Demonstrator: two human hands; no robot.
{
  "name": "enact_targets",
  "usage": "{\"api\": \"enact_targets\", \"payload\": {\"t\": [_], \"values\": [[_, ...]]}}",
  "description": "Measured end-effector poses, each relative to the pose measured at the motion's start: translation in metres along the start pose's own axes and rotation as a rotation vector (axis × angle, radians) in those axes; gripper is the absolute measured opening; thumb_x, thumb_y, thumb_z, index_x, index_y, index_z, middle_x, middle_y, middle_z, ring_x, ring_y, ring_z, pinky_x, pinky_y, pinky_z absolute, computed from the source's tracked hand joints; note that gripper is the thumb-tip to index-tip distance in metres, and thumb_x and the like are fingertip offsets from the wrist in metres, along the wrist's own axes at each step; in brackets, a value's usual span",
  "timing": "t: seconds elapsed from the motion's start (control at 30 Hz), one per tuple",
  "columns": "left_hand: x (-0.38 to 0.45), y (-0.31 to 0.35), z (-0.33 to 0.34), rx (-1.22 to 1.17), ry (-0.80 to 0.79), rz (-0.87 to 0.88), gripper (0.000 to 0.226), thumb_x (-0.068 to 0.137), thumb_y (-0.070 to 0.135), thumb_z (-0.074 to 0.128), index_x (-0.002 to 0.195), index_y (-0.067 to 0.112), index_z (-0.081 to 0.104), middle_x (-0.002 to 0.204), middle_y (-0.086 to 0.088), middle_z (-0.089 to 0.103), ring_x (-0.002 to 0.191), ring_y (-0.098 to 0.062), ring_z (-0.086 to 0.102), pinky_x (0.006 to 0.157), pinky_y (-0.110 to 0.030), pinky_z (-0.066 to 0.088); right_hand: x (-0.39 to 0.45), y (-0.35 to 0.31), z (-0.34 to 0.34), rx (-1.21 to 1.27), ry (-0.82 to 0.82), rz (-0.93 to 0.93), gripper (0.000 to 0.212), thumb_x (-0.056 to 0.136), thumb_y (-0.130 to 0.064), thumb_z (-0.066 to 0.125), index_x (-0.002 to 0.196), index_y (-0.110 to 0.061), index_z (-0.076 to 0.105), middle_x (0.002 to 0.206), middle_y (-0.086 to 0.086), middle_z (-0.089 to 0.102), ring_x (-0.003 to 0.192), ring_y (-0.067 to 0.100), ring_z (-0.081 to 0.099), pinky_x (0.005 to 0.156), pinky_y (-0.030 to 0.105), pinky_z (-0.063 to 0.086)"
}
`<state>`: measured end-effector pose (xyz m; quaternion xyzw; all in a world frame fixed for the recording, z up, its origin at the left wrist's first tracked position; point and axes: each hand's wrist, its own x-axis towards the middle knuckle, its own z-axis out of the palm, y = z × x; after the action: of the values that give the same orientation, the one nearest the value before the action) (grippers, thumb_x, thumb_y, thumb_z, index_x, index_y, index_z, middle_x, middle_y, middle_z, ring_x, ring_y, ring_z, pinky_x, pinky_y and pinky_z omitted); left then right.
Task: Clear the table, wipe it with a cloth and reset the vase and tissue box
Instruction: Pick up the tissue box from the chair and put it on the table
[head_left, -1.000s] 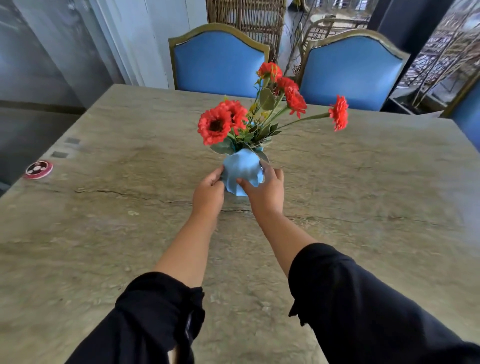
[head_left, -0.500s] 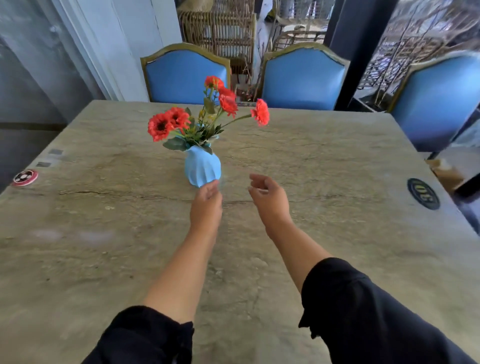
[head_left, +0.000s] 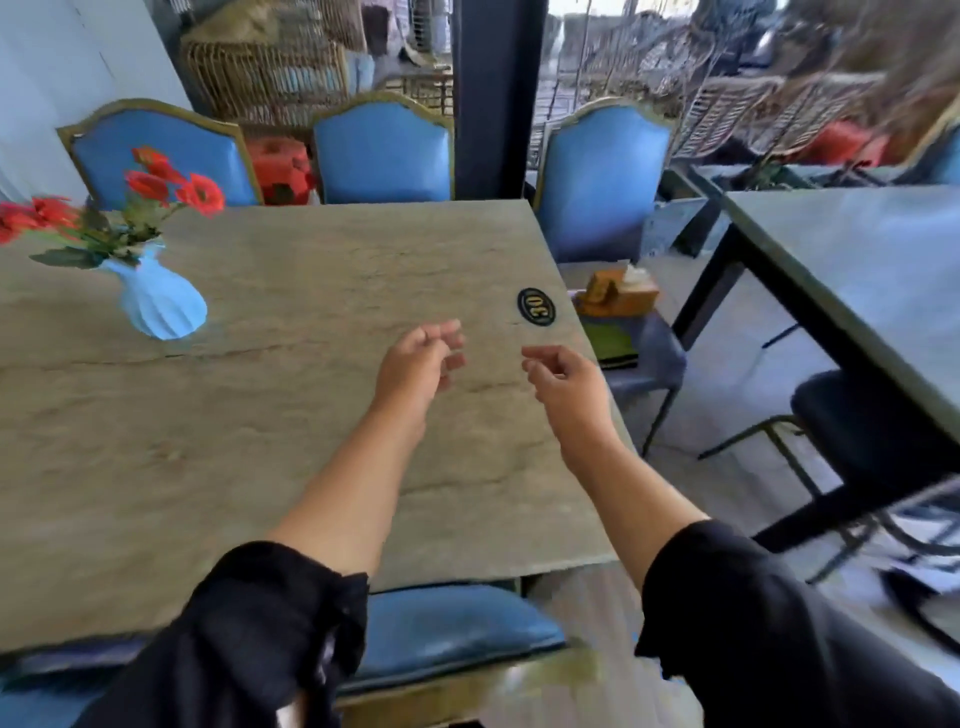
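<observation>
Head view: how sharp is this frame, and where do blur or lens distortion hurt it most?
Head view: motion blur smears the right side and background; the left hand and right hand are soft, the table number badge barely legible. Wide-angle bending curves the neighbouring table's edge. Even daylight, no glare; the vase stays recognisable.

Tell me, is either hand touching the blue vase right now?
Apart. The head view shows the blue vase standing alone on the table, with bare tabletop between it and the left hand; the right hand is farther off.
</observation>
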<state>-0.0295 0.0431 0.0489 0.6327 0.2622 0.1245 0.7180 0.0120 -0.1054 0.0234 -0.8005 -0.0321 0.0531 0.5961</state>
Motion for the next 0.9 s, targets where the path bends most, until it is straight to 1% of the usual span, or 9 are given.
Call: {"api": "enact_targets", "payload": {"t": [0.1, 0.17, 0.23, 0.33, 0.5, 0.63, 0.73, 0.8, 0.9], "values": [[-0.032, -0.005, 0.07, -0.051, -0.055, -0.019, 0.031, 0.09, 0.001, 0.041, 0.092, 0.023, 0.063, 0.091, 0.005, 0.067, 0.074, -0.01, 0.063, 0.068, -0.026, 0.045, -0.009, 0.023, -0.082, 0.009, 0.047, 0.025, 0.013, 0.088, -0.021, 0.06, 0.093, -0.029, 0.069, 0.086, -0.008, 0.069, 0.075, 0.007, 0.06, 0.065, 0.024, 0.049], [-0.047, -0.009, 0.111, -0.056, -0.091, -0.027, 0.03, 0.09, 0.004, 0.041, 0.094, 0.024, 0.063, 0.094, 0.004, 0.068, 0.079, -0.012, 0.064, 0.071, -0.026, 0.044, -0.011, 0.035, -0.128, 0.009, 0.087, 0.046, 0.012, 0.088, -0.024, 0.06, 0.094, -0.028, 0.069, 0.085, -0.01, 0.07, 0.076, 0.007, 0.062, 0.068, 0.028, 0.053], [-0.057, -0.014, 0.148, -0.043, -0.124, -0.025, 0.031, 0.09, 0.005, 0.04, 0.093, 0.025, 0.064, 0.096, 0.004, 0.069, 0.084, -0.013, 0.065, 0.072, -0.027, 0.044, -0.009, 0.047, -0.164, 0.008, 0.125, 0.053, 0.011, 0.087, -0.026, 0.061, 0.091, -0.03, 0.069, 0.078, -0.012, 0.068, 0.068, 0.007, 0.06, 0.067, 0.033, 0.053], [-0.063, -0.022, 0.195, -0.02, -0.148, -0.026, 0.031, 0.09, 0.005, 0.039, 0.092, 0.025, 0.063, 0.095, 0.004, 0.069, 0.084, -0.012, 0.065, 0.071, -0.025, 0.043, -0.001, 0.063, -0.203, 0.021, 0.168, 0.056, 0.01, 0.086, -0.027, 0.061, 0.09, -0.031, 0.07, 0.078, -0.011, 0.068, 0.066, 0.006, 0.057, 0.065, 0.031, 0.05], [-0.053, -0.041, 0.26, -0.019, -0.146, -0.059, 0.028, 0.094, 0.008, 0.039, 0.094, 0.025, 0.061, 0.091, 0.006, 0.067, 0.078, -0.008, 0.063, 0.068, -0.022, 0.044, 0.026, 0.092, -0.252, 0.019, 0.17, 0.062, 0.012, 0.088, -0.024, 0.06, 0.096, -0.027, 0.069, 0.08, -0.01, 0.067, 0.069, 0.004, 0.057, 0.068, 0.028, 0.049], [-0.022, -0.057, 0.307, -0.009, -0.155, -0.082, 0.028, 0.095, 0.009, 0.038, 0.096, 0.024, 0.062, 0.097, 0.004, 0.068, 0.081, -0.009, 0.064, 0.071, -0.022, 0.046, 0.071, 0.113, -0.279, 0.012, 0.16, 0.079, 0.012, 0.09, -0.023, 0.059, 0.097, -0.027, 0.068, 0.082, -0.008, 0.068, 0.07, 0.006, 0.058, 0.068, 0.028, 0.049], [0.008, -0.064, 0.34, -0.018, -0.13, -0.1, 0.027, 0.095, 0.01, 0.038, 0.103, 0.021, 0.062, 0.099, 0.002, 0.068, 0.085, -0.01, 0.064, 0.072, -0.022, 0.047, 0.115, 0.126, -0.296, 0.015, 0.14, 0.089, 0.013, 0.09, -0.022, 0.059, 0.098, -0.026, 0.069, 0.084, -0.007, 0.068, 0.072, 0.007, 0.058, 0.07, 0.028, 0.05], [0.03, -0.067, 0.36, -0.024, -0.105, -0.133, 0.027, 0.096, 0.009, 0.039, 0.108, 0.018, 0.062, 0.102, 0.0, 0.068, 0.088, -0.013, 0.064, 0.075, -0.024, 0.048, 0.147, 0.133, -0.305, 0.013, 0.126, 0.102, 0.012, 0.09, -0.02, 0.06, 0.097, -0.026, 0.069, 0.083, -0.007, 0.068, 0.07, 0.007, 0.057, 0.066, 0.025, 0.049], [0.065, -0.068, 0.387, -0.019, -0.062, -0.165, 0.026, 0.097, 0.01, 0.041, 0.109, 0.017, 0.062, 0.107, -0.002, 0.068, 0.096, -0.016, 0.064, 0.087, -0.032, 0.049, 0.195, 0.134, -0.317, -0.019, 0.078, 0.097, 0.012, 0.09, -0.019, 0.06, 0.095, -0.027, 0.068, 0.082, -0.011, 0.067, 0.067, 0.001, 0.055, 0.059, 0.014, 0.043]]}}
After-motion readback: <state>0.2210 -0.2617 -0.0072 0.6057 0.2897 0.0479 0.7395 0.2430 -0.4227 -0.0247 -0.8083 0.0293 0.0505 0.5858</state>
